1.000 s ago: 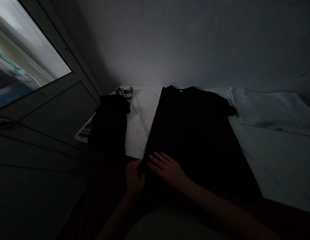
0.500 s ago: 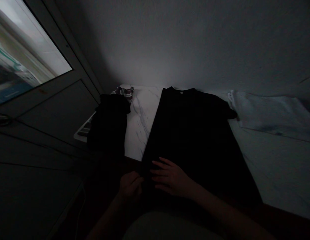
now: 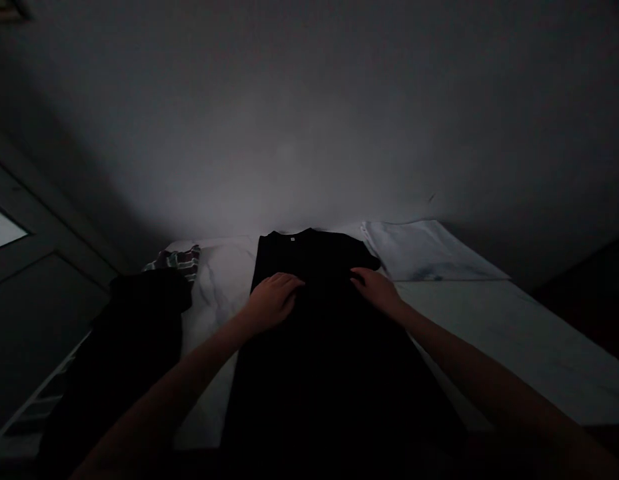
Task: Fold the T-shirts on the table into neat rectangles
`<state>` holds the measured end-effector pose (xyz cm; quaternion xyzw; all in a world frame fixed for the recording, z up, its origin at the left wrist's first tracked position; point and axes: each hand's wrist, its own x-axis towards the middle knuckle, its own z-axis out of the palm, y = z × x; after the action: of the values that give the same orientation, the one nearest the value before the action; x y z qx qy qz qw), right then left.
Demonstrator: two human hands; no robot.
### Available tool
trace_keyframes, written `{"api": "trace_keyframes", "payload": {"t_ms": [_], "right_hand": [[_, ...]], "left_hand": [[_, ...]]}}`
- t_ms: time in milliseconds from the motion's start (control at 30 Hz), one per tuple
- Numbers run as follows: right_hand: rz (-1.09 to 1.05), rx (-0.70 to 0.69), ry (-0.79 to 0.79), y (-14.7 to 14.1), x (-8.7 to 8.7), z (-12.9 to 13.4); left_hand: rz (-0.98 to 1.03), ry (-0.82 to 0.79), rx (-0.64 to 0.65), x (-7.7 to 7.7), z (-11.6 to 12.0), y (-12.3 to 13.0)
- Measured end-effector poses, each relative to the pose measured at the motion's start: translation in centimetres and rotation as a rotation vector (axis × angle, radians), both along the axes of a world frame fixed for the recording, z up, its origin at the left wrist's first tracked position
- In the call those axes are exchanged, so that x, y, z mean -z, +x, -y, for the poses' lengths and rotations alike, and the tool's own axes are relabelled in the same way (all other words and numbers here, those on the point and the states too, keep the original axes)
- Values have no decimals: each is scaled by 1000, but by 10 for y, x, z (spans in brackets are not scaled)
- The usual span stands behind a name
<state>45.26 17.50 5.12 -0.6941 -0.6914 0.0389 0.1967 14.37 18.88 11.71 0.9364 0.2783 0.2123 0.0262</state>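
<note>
A black T-shirt (image 3: 329,360) lies spread on the marble-patterned table, its neckline with a small white label toward the wall. One sleeve shows at the far right; the left edge runs straight, with no sleeve showing there. My left hand (image 3: 273,301) rests on the upper left of the shirt, its fingers stretched inward. Across from it, my right hand (image 3: 378,291) touches the shirt just below the sleeve, fingers apart and pointing inward. Neither hand visibly grips cloth, though the dark fabric hides detail under the fingertips.
To the left, a folded black garment (image 3: 134,333) lies over a striped cloth (image 3: 186,260). A white folded cloth (image 3: 429,250) lies at the back right of the table (image 3: 509,340). Behind stands a grey wall (image 3: 309,120), with a door (image 3: 34,267) at far left.
Both hands have moved from the shirt's lower left edge up to its chest area, one on each side. The left hand has opened from a closed grip. My view has turned right.
</note>
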Motion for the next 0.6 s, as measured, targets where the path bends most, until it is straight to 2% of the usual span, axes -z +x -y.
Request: {"api": "trace_keyframes", "payload": {"t_ms": [67,133,233,333,400,500,600], "right_hand": [[-23,179,-1,24,-2,-10],[-48,287,-26,38,-4,-12],[-86,358,-96,49,-2,-7],[-151,386,-154,53,4,4],[-205,411,-187,52,8,15],[-244,427,-244,44,8,35],[-203,445,-299,32,0,48]], "left_hand": [[-58,-70,31,3,-42,51],[-89,-174,8,7,-77,104],[-90,-346,-136,12,-114,181],[-103,-412,-271,19,-138,247],[-116,-427,-361,26,-149,280],[-132,-462,-470,37,-163,312],[-103,-463,-398,45,-175,327]]}}
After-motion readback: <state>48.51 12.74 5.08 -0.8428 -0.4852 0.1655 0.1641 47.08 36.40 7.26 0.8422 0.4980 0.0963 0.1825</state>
